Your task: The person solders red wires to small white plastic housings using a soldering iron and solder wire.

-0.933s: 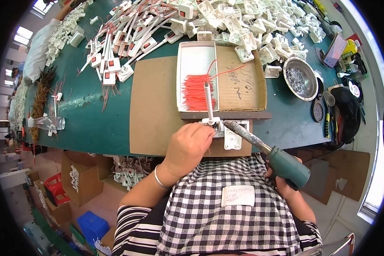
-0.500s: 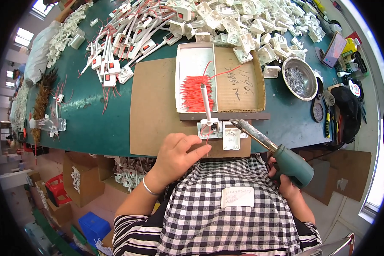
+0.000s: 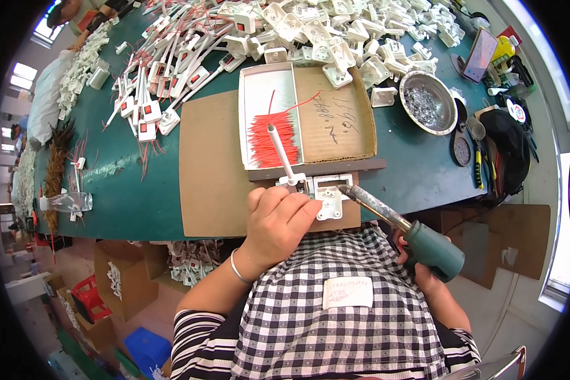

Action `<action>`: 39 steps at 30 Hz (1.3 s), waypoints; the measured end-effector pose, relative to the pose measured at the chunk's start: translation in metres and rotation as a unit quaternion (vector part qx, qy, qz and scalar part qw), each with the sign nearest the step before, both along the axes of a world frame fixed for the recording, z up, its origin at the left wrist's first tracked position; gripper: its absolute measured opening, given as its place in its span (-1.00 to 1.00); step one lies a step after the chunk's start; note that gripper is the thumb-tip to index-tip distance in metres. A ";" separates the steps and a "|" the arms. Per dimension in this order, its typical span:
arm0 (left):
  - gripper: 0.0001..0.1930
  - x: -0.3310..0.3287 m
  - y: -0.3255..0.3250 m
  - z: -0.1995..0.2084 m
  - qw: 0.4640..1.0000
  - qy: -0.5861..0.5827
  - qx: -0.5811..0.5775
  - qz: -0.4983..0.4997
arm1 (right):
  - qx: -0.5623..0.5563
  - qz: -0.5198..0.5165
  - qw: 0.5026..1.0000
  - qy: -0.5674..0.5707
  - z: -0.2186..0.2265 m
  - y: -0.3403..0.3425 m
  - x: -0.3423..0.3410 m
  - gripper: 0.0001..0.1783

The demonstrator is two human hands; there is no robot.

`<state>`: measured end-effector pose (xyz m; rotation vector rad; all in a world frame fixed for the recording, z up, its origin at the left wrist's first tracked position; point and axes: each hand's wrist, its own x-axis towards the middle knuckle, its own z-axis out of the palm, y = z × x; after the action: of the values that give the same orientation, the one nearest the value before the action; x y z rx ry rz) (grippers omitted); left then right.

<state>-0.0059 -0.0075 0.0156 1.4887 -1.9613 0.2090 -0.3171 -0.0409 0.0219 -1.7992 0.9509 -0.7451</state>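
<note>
- The left hand [image 3: 277, 221] hides the near part of the white housing [image 3: 291, 180], which lies on the cardboard sheet [image 3: 212, 164] just in front of the tray [image 3: 326, 149]; its fingers are bunched, but whether they pinch anything cannot be told.
- The right hand [image 3: 426, 277] is mostly concealed behind the green-handled soldering tool [image 3: 432, 250], its fingers wrapped around the grip.
- Contact between the tool's tip and the white cover [image 3: 329, 206] is unclear.
- Half a second ago, the left hand sat back, thumb and forefinger parted, exposing thin red wires in the housing; now it covers them.
- The white tube [image 3: 282, 152] leans more.
</note>
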 end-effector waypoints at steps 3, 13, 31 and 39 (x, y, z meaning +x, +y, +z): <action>-0.79 0.000 -0.001 -0.001 1.000 -0.004 -0.001 -0.010 | 0.001 0.013 1.000 -0.003 0.002 0.001 0.006 -0.85; -0.81 0.003 -0.009 0.009 0.998 -0.007 0.024 -0.053 | -0.059 0.074 0.994 0.057 -0.019 -0.003 0.000 -0.71; -0.83 0.001 -0.011 0.026 0.991 -0.052 0.104 -0.060 | -0.088 0.083 0.991 0.049 -0.023 -0.004 0.013 -0.63; -0.83 0.001 -0.012 0.028 0.988 -0.062 0.126 -0.061 | -0.138 0.080 0.983 0.089 -0.024 -0.004 0.012 -0.58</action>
<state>-0.0052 -0.0194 0.0438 1.5359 -2.2385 -0.0013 -0.3048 -0.0447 -0.0024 -2.1879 0.8341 -0.6468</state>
